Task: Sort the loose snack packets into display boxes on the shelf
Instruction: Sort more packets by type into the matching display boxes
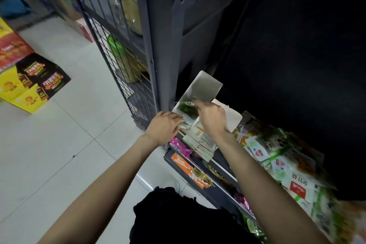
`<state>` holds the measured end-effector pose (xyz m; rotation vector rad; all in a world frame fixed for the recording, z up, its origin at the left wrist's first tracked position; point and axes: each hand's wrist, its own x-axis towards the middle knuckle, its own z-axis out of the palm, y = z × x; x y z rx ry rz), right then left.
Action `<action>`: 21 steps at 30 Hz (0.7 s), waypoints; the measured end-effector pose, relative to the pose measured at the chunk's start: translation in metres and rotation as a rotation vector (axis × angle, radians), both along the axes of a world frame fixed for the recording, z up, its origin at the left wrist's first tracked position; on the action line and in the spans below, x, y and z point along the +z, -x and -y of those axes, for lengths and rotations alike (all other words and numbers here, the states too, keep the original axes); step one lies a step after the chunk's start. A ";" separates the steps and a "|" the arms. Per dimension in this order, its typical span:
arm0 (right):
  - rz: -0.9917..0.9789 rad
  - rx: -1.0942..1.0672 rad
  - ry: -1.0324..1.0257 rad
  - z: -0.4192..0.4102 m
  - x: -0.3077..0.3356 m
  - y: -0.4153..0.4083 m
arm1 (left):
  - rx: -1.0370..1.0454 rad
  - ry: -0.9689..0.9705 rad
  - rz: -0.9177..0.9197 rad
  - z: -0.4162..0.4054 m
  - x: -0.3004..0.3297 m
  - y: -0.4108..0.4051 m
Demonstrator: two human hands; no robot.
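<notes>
A white display box (205,87) with its flap raised stands at the left end of the shelf, beside the grey upright. A green-and-white snack packet (187,110) lies in the box mouth. My right hand (211,118) pinches the packet's top edge from above. My left hand (165,127) rests against the box's front left corner, fingers bent onto the packet's lower edge. Below the hands, more pale packets (200,140) stand in the box front. A heap of loose green, white and orange packets (281,160) covers the shelf to the right.
A wire mesh panel (122,61) and the grey shelf upright (154,45) stand to the left of the box. Pink packets (179,146) sit on the lower shelf with an orange price strip (188,168). Yellow and black cartons (29,83) stand on the tiled floor at the left.
</notes>
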<state>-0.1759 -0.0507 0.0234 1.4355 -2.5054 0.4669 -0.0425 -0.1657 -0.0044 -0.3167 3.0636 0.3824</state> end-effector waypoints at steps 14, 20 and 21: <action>0.223 0.012 0.127 -0.079 0.012 -0.018 | 0.039 -0.119 -0.333 -0.042 0.059 -0.017; 0.366 -0.322 0.188 -0.207 -0.019 -0.011 | 0.071 -0.491 -0.480 -0.140 0.073 0.019; 0.349 -0.370 0.131 -0.224 -0.027 -0.008 | 0.058 -0.510 -0.478 -0.156 0.063 0.030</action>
